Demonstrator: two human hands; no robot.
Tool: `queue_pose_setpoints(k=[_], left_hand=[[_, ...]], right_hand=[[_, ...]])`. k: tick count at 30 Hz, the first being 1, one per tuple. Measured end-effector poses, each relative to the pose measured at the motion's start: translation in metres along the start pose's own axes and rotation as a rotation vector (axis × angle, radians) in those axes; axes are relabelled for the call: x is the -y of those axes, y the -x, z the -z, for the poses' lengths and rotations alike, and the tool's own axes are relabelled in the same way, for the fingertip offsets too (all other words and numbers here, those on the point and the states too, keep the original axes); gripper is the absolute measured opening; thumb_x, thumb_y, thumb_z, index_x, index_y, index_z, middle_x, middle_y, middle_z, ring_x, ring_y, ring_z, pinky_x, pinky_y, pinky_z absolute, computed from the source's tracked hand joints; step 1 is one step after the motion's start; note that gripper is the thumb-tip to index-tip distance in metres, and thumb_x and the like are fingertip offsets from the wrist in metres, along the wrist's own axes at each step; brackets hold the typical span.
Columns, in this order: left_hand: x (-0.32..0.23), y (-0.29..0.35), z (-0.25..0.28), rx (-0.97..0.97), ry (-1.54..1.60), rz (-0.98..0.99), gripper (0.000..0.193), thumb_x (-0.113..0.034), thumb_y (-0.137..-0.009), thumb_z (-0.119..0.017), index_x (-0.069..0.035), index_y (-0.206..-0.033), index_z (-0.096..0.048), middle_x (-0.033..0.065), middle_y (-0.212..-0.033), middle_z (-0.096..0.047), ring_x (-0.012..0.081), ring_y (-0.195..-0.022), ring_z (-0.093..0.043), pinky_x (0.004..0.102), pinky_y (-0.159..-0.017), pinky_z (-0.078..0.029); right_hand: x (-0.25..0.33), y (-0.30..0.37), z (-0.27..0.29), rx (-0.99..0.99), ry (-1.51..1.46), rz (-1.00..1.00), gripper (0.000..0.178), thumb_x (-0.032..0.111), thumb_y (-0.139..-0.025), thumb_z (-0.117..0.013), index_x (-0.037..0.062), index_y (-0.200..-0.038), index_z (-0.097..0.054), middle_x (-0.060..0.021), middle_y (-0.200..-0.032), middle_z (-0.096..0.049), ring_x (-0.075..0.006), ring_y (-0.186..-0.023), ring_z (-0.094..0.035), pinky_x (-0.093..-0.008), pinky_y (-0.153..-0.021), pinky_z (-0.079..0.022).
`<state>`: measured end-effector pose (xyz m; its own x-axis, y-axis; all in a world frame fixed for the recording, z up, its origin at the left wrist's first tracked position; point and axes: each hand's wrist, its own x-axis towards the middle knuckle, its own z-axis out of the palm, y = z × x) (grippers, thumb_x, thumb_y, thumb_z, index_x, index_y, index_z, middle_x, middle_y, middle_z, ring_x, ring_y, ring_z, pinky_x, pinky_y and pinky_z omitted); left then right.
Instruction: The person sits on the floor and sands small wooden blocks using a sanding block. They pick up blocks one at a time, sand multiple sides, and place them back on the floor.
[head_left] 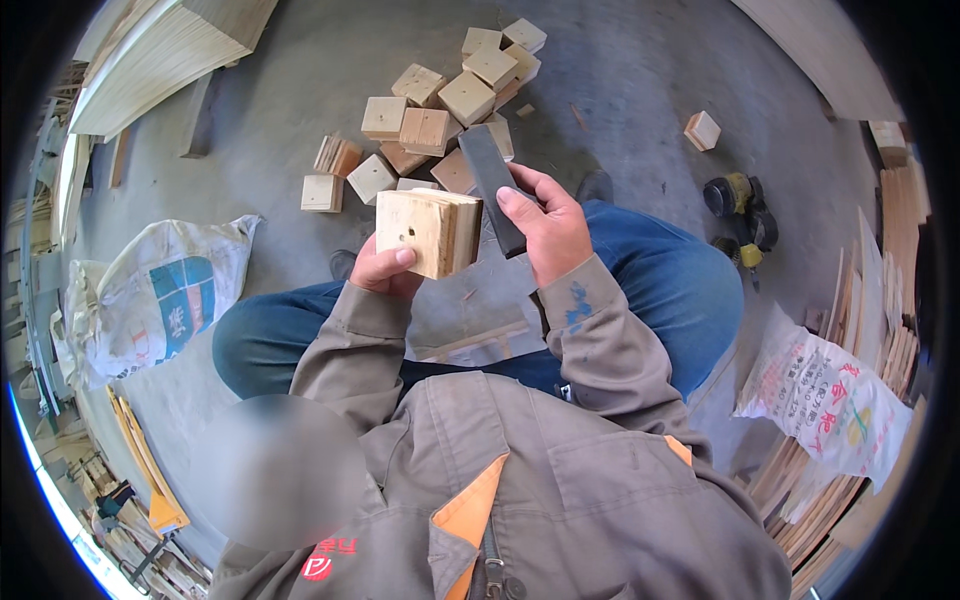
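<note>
My left hand (382,268) is closed around a layered plywood block (410,225), with the thumb on its front face beside a small dark hole. In my right hand (555,228) is a long dark grey rectangular bar (484,165), gripped with the thumb on its near face. The bar is tilted, its upper end leaning left just beyond the block. Whether bar and block touch, I cannot tell. Beyond my hands, a loose pile of similar wooden blocks (468,98) lies on the concrete floor, several with small holes in their faces.
A single block (702,131) and a black-and-yellow cordless drill (741,212) lie to the right. White printed sacks rest at the left (165,295) and right (830,400). Wood strips (895,310) line the right side. A yellow-handled tool (150,470) lies at the lower left.
</note>
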<state>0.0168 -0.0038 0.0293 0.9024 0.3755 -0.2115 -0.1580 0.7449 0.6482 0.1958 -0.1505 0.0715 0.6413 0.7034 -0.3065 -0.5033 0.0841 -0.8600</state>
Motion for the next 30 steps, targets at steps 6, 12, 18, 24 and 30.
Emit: queue_pose_setpoints(k=[6,12,18,24,30], left_hand=[[0.002,-0.001,0.012,-0.089,-0.004,-0.109,0.091,-0.023,-0.079,-0.083,0.004,-0.153,-0.038,0.0181,-0.147,-0.057,0.0315,-0.136,-0.057,0.0459,-0.117,-0.043],[0.009,-0.003,0.021,-0.179,0.151,-0.223,0.083,-0.03,-0.093,-0.074,-0.002,-0.159,-0.031,0.0184,-0.156,-0.049,0.0351,-0.142,-0.051,0.0492,-0.121,-0.041],[-0.007,0.008,-0.006,-0.336,0.34,0.065,0.079,-0.044,-0.092,-0.07,-0.013,-0.157,-0.04,0.0138,-0.15,-0.056,0.038,-0.137,-0.054,0.0642,-0.116,-0.038],[0.003,0.009,0.005,-0.363,0.332,0.006,0.076,-0.034,-0.088,-0.074,-0.014,-0.155,-0.043,0.0131,-0.147,-0.058,0.0378,-0.136,-0.055,0.0639,-0.115,-0.04],[0.009,0.008,0.0,-0.197,0.282,0.103,0.082,-0.025,-0.081,-0.079,-0.009,-0.153,-0.045,0.013,-0.143,-0.061,0.0345,-0.131,-0.06,0.0558,-0.115,-0.045]], right_hand=[[-0.001,-0.001,0.003,0.019,0.119,0.002,0.042,0.014,-0.1,-0.071,-0.0009,-0.138,-0.063,-0.0089,-0.115,-0.072,-0.0102,-0.097,-0.067,-0.0245,-0.084,-0.056],[-0.005,0.002,0.0,0.067,0.2,-0.013,0.045,0.017,-0.098,-0.073,0.0008,-0.139,-0.064,-0.0094,-0.111,-0.074,-0.0118,-0.095,-0.067,-0.0262,-0.084,-0.056],[-0.019,0.003,-0.001,0.134,0.309,-0.014,0.048,0.018,-0.095,-0.076,-0.0008,-0.137,-0.065,-0.0114,-0.122,-0.069,-0.0174,-0.104,-0.068,-0.0308,-0.089,-0.056],[-0.023,0.007,-0.005,0.145,0.654,0.24,0.05,0.021,-0.088,-0.079,-0.0028,-0.131,-0.067,-0.0215,-0.131,-0.064,-0.0333,-0.122,-0.062,-0.04,-0.106,-0.05],[-0.029,0.006,-0.006,0.039,0.781,0.412,0.049,0.022,-0.088,-0.079,-0.0027,-0.129,-0.067,-0.0228,-0.131,-0.064,-0.0348,-0.122,-0.062,-0.041,-0.106,-0.049]])
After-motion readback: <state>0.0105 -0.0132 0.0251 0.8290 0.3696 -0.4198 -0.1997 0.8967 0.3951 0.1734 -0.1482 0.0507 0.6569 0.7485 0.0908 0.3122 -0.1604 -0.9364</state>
